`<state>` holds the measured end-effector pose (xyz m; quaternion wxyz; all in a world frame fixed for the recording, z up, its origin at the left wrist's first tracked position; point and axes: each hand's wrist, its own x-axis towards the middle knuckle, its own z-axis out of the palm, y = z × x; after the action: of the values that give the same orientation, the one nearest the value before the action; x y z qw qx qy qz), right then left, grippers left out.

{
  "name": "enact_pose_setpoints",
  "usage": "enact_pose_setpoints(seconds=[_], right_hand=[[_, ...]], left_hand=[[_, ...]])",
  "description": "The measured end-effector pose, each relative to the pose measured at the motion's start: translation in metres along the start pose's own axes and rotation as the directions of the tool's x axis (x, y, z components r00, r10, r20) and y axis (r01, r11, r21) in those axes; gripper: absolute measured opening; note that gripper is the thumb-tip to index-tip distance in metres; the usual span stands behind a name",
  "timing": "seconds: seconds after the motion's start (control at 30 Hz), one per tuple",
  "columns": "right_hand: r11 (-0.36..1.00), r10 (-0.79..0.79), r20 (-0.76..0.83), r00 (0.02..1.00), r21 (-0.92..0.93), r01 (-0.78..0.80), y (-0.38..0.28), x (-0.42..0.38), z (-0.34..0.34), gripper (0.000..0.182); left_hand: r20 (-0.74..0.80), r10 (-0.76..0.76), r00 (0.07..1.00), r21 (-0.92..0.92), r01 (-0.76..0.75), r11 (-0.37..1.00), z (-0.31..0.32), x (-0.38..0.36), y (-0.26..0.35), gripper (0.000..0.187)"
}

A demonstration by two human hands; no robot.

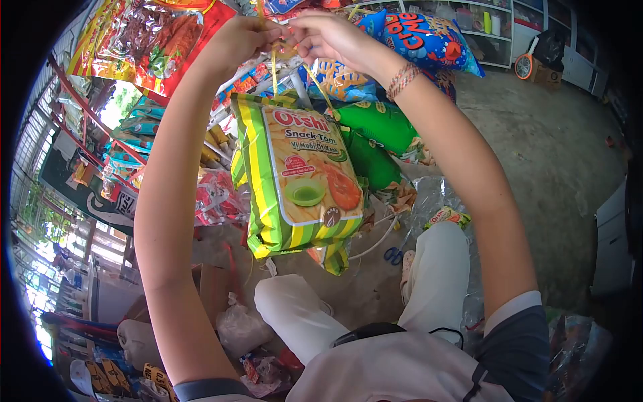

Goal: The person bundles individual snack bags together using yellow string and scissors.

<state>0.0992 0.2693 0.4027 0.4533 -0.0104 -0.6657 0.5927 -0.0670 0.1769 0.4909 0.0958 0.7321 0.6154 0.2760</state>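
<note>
Both my hands are raised at the top of the head view, close together with bent fingers. My left hand (pixel 244 41) pinches a thin yellow tie (pixel 274 72), partly hidden by the fingers. My right hand (pixel 329 39) has its fingers curled on the same tie near the left fingertips. Below them, a green-and-yellow Oishi snack bag (pixel 308 177) hangs upright, with yellow strands running up from its top. Green snack packs (pixel 378 127) are behind it on the right.
Blue snack bags (pixel 429 43) hang at upper right, and a large red-and-yellow bag (pixel 154 40) at upper left. Blue-handled scissors (pixel 393 255) lie on the concrete floor by my foot. Clear plastic wrapping (pixel 432 194) is near my knee. Glass cabinets (pixel 485 30) stand behind.
</note>
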Motion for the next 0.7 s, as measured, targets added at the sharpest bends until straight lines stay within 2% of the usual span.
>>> enact_pose_setpoints(seconds=[0.03,0.1,0.2,0.23,0.27,0.3,0.37,0.43,0.47,0.5,0.57,0.6,0.67,0.7], right_hand=[[0.994,-0.049,0.049,0.998,-0.097,0.054,0.001,-0.003,-0.004,0.031],[0.946,-0.131,0.161,0.978,-0.275,0.172,0.003,-0.009,-0.012,0.033],[0.724,-0.415,0.173,0.893,-0.531,0.439,0.014,-0.017,-0.01,0.032],[0.626,-0.51,0.179,0.841,-0.594,0.506,0.017,-0.02,-0.006,0.031],[0.568,-0.495,0.149,0.856,-0.69,0.449,0.017,-0.023,-0.005,0.027],[0.575,-0.484,0.13,0.865,-0.698,0.427,0.016,-0.023,-0.004,0.026],[0.591,-0.456,0.094,0.885,-0.711,0.38,0.014,-0.024,-0.002,0.024],[0.287,-0.438,0.371,0.819,-0.806,0.518,0.007,-0.015,-0.017,0.016],[0.359,-0.434,0.335,0.836,-0.787,0.502,0.006,-0.014,-0.017,0.016],[0.428,-0.426,0.298,0.854,-0.765,0.481,0.005,-0.013,-0.018,0.016],[0.156,-0.482,0.475,0.736,-0.78,0.606,0.01,0.0,-0.028,0.019],[0.014,-0.486,0.562,0.669,-0.761,0.649,0.015,0.005,-0.033,0.02],[0.435,-0.316,0.315,0.895,-0.79,0.432,-0.001,-0.008,-0.019,0.025],[0.607,-0.183,0.204,0.962,-0.746,0.274,-0.008,-0.013,-0.013,0.027]], left_hand=[[0.019,-0.081,0.997,-0.103,0.082,0.991,-0.002,0.001,0.002,0.021],[0.152,-0.201,0.968,-0.205,0.23,0.951,-0.004,0.004,0.006,0.025],[0.35,-0.287,0.892,-0.446,0.428,0.786,-0.007,0.007,0.003,0.037],[0.311,-0.317,0.896,-0.445,0.432,0.785,-0.004,0.005,0.007,0.037],[0.273,-0.344,0.898,-0.442,0.435,0.785,0.003,0.003,0.012,0.037],[0.238,-0.368,0.899,-0.438,0.437,0.786,0.01,0.003,0.017,0.037],[0.068,-0.379,0.923,-0.416,0.372,0.83,0.018,0.001,0.027,0.032],[-0.117,-0.383,0.916,-0.383,0.314,0.869,0.022,-0.008,0.036,0.029],[-0.222,-0.299,0.928,-0.293,0.229,0.928,0.026,-0.014,0.043,0.03],[-0.232,-0.21,0.95,-0.284,0.14,0.949,0.026,-0.012,0.036,0.03],[-0.252,-0.018,0.968,-0.267,-0.052,0.962,0.027,-0.002,0.019,0.03],[-0.262,0.016,0.965,-0.239,-0.081,0.968,0.028,-0.001,0.014,0.028],[-0.262,0.165,0.951,0.071,-0.151,0.986,0.031,-0.004,0.017,0.028],[-0.247,0.237,0.939,0.225,-0.182,0.957,0.032,-0.007,0.019,0.029]])
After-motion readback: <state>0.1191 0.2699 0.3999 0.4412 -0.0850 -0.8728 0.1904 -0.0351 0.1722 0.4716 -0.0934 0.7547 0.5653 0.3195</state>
